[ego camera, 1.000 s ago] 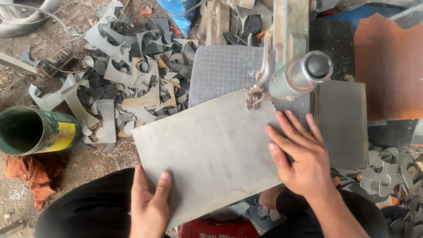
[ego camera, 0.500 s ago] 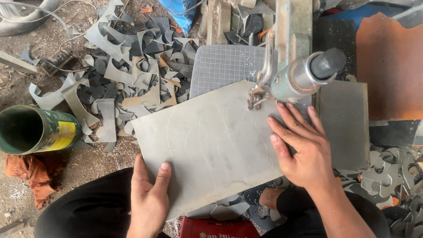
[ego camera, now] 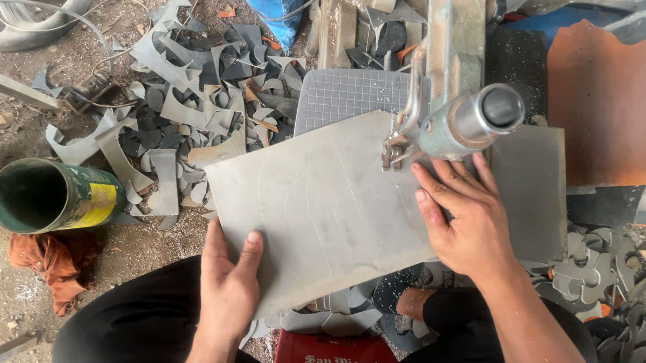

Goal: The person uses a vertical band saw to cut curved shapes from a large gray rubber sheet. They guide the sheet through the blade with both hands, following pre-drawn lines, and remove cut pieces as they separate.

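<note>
A big flat grey sheet (ego camera: 324,210) of smooth, dull material lies tilted across the person's lap and the machine's flat grey counter (ego camera: 530,187), with thin curved lines drawn on its top. The left hand (ego camera: 227,291) holds the sheet's near edge, with the thumb on top and the fingers (ego camera: 209,244) bent around the edge, grasping it. The right hand (ego camera: 466,219) lies flat on the sheet's right part, its fingers (ego camera: 439,180) spread out and pressing down, not closed around anything. Just past those fingertips, a small metal cutting foot (ego camera: 394,153) touches the sheet's far edge. Above it hangs a round shiny silver metal tube (ego camera: 473,120) fixed to a worn, pale metal arm (ego camera: 451,38). Behind the sheet is a grey mat with a tiny square grid (ego camera: 348,93). To the right lies a flat rust-orange piece with a wavy top edge (ego camera: 610,103). On the dirt floor to the left sits a heap of curvy grey cut-out scraps (ego camera: 189,100), some light and some dark. Nearer to the left lies a round green tin can with a yellow label (ego camera: 48,197), on its side and open. Beside it is a crumpled orange rag (ego camera: 51,266). More grey scraps with scooped edges (ego camera: 595,264) lie at the lower right.
</note>
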A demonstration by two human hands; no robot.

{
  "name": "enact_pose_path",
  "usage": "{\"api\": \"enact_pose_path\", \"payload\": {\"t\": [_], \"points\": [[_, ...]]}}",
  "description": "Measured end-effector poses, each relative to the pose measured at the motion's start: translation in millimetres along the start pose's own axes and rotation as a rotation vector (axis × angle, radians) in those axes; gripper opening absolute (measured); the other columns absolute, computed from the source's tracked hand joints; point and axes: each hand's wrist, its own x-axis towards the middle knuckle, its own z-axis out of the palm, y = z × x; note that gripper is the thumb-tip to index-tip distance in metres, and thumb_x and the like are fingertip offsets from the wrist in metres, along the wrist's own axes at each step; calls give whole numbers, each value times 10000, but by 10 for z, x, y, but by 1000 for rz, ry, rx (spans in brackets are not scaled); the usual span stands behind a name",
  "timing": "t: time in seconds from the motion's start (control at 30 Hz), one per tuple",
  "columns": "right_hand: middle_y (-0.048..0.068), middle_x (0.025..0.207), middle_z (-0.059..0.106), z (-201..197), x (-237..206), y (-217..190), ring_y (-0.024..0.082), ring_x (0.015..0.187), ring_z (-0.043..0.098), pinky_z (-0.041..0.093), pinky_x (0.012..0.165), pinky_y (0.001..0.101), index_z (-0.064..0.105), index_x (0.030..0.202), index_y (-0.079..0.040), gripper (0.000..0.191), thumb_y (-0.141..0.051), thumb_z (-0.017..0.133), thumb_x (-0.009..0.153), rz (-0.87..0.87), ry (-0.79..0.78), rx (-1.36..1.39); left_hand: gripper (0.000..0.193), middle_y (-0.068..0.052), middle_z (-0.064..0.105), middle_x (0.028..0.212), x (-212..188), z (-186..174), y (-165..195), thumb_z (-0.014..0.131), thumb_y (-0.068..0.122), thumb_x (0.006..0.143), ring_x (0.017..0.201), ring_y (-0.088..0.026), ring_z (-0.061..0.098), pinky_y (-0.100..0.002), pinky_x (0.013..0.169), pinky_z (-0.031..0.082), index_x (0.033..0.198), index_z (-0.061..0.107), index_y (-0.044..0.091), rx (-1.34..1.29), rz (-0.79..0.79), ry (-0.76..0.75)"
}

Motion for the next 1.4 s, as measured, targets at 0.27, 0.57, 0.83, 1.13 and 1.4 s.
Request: {"api": "enact_pose_path", "payload": {"t": [0.27, 0.57, 0.83, 1.13, 1.4], "points": [[192, 1309, 686, -19, 73, -167, 362, 1289, 610, 292, 1254, 539, 665, 1343, -3, 389, -191, 547, 1024, 14, 1, -54, 474, -175, 673, 1269, 264, -43, 177, 589, 110, 971, 1144, -195, 651, -317, 992, 510, 1384, 462, -84, 43, 159, -99], [272, 1515, 514, 152, 21, -295, 437, 1465, 395, 162, 1261, 543, 589, 1419, 36, 531, -236, 412, 1000, 143, -54, -306, 414, -132, 689, 1134, 826, -169, 415, 629, 141, 962, 990, -157, 643, -305, 863, 528, 1313, 536, -57, 197, 174, -204], [214, 1550, 483, 49, 155, -438, 383, 1518, 320, 125, 1264, 544, 600, 1379, 28, 496, -243, 407, 1011, 266, -47, -271, 530, -236, 686, 1077, 947, -87, 791, 604, 273, 979, 1014, -325, 656, -400, 886, 505, 1397, 470, -24, 630, 188, -172], [239, 1578, 402, -13, 212, -574, 374, 1543, 234, 95, 1248, 586, 584, 1385, -5, 536, -205, 503, 894, 392, -113, -270, 706, -345, 338, 1570, 338, 774, 777, 535, 364, 949, 1467, -558, 250, -729, 1155, 151, 1524, 404, -25, 1282, 806, 98], [180, 1639, 345, -66, 270, -578, 367, 1558, 220, 109, 1241, 618, 592, 1384, -47, 517, -185, 510, 893, 375, -101, -250, 704, -337, 269, 1607, 243, 1084, 732, 488, 429, 973, 1474, -596, 172, -766, 1140, 69, 1543, 402, 24, 1273, 725, 131]]}}
